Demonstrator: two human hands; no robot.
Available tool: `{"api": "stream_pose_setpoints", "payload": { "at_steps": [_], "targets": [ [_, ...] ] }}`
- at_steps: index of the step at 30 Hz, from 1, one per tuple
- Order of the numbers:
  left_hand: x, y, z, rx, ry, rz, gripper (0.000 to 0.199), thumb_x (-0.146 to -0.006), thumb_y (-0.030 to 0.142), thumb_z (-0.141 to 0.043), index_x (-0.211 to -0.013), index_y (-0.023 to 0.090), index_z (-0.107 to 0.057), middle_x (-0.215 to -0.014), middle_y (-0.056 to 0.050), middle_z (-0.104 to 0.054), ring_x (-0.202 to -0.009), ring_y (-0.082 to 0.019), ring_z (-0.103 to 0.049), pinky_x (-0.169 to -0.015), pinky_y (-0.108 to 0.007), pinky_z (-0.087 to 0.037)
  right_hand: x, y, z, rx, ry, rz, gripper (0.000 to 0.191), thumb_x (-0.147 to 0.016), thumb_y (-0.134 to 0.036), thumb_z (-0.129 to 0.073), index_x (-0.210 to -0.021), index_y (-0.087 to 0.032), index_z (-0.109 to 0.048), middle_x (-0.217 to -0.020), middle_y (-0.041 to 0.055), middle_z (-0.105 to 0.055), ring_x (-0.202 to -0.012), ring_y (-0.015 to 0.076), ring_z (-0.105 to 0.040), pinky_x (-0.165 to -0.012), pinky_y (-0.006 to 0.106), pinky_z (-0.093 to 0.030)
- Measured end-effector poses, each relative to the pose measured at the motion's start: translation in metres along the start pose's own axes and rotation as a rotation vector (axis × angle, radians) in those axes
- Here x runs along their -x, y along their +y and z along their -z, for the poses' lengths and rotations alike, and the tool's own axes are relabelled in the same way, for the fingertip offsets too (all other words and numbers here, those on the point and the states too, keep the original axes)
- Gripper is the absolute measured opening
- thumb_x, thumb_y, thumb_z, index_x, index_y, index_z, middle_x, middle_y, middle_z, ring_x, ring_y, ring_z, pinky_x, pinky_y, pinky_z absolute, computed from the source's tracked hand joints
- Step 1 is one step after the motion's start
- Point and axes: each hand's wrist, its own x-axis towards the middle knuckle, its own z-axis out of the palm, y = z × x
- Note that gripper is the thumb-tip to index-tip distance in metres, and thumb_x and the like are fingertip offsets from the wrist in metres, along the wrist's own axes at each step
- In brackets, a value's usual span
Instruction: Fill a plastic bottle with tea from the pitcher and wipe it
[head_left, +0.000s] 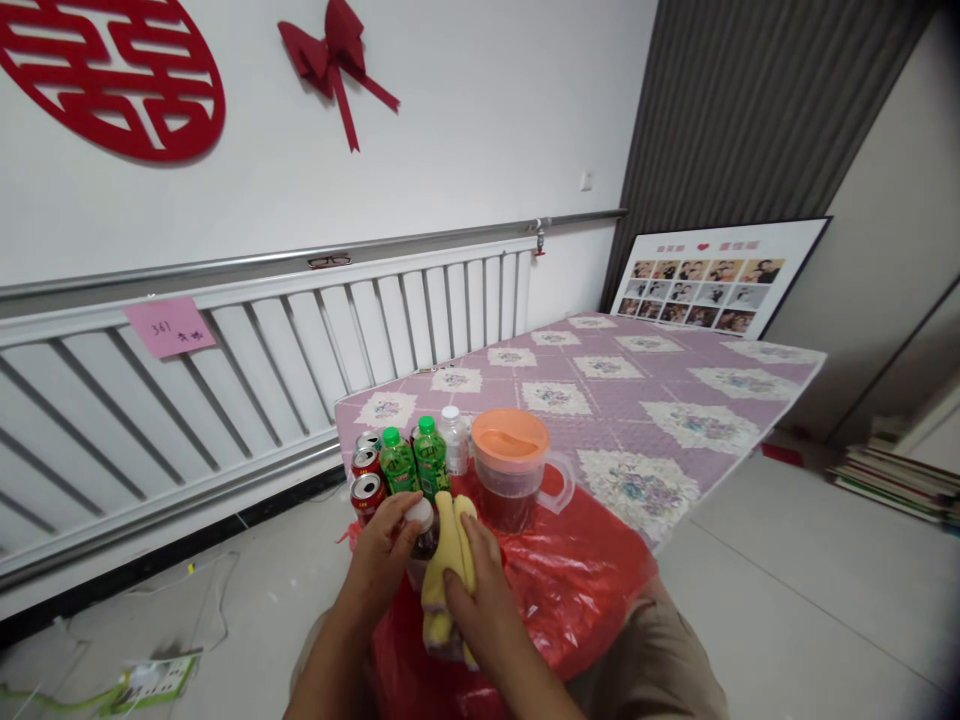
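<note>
A person's two bare hands meet at the near end of a worktop point(622, 400) spread with a purple floral cover, the left hand point(386, 545) gripping the white cap of one bottle point(425, 535) with thumb and fingers while the right hand point(484, 590) grasps one yellow cloth point(448, 555) against the bottle's side. The held bottle, directly between the hands, shows dark contents below its cap; the cloth is soft, bunched and folded, with two rounded folds pointing away from the person. Just beyond the left hand stand two green-labelled bottles point(413, 458) with green caps, and beside them, to the left, at least three drink cans point(367, 490), two of them red, the nearest with its top opened. One clear bottle point(454, 440) with a white cap stands beyond the hands, its contents too unclear to tell. Beyond and to the right of the right hand is one clear pitcher point(510, 485), covered by an orange lid point(511, 440), holding a dark reddish-brown liquid, its handle turned to the right. One red plastic sheet point(570, 580) lies beneath the pitcher and spreads under and to the right of the hands, over the person's lap. Farther away, beyond the hands and to the left, one pink paper note point(169, 327) hangs on a white radiator point(300, 340), and one framed photo board point(712, 280) leans past the worktop's far end, to the right
</note>
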Motion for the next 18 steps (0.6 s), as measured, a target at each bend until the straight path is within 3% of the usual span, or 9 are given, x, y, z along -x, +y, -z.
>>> {"api": "stream_pose_setpoints", "payload": {
  "at_steps": [4,7,12,18],
  "targets": [
    [0.001,0.002,-0.002,-0.019,0.025,0.008,0.033,-0.085,0.028,-0.056,-0.115,0.024,-0.067,-0.124,-0.008,-0.066,-0.118,-0.023,-0.059,-0.102,-0.04,-0.048,-0.004,-0.015,0.003,0.029,0.052,0.038,0.072,-0.077,-0.014,-0.048,-0.148,-0.018,-0.034,-0.156,0.0127,-0.029,-0.145,0.0263,-0.029,-0.118,0.046,-0.028],
    [0.001,0.002,-0.004,-0.024,0.042,0.005,0.033,-0.085,0.029,-0.055,-0.115,0.023,-0.067,-0.123,-0.008,-0.066,-0.117,-0.023,-0.059,-0.103,-0.041,-0.047,-0.006,-0.003,-0.001,0.044,0.02,0.029,0.073,-0.077,-0.014,-0.048,-0.148,-0.015,-0.032,-0.156,0.0157,-0.03,-0.145,0.0276,-0.029,-0.118,0.048,-0.028],
    [0.002,0.002,-0.007,-0.057,0.052,-0.002,0.033,-0.086,0.03,-0.053,-0.115,0.024,-0.067,-0.124,-0.008,-0.066,-0.118,-0.023,-0.059,-0.104,-0.042,-0.046,-0.003,0.027,-0.006,0.088,-0.15,-0.066,0.077,-0.072,-0.011,-0.051,-0.147,-0.015,-0.036,-0.152,0.016,-0.038,-0.143,0.0288,-0.034,-0.116,0.049,-0.03],
    [0.004,-0.001,-0.008,-0.07,0.072,0.003,0.035,-0.085,0.032,-0.054,-0.116,0.022,-0.067,-0.123,-0.011,-0.065,-0.116,-0.026,-0.06,-0.102,-0.046,-0.049,-0.012,0.021,0.002,0.027,-0.116,-0.062,0.075,-0.074,-0.012,-0.048,-0.147,-0.012,-0.035,-0.153,0.0159,-0.036,-0.143,0.0249,-0.033,-0.118,0.045,-0.027]
  ]
}}
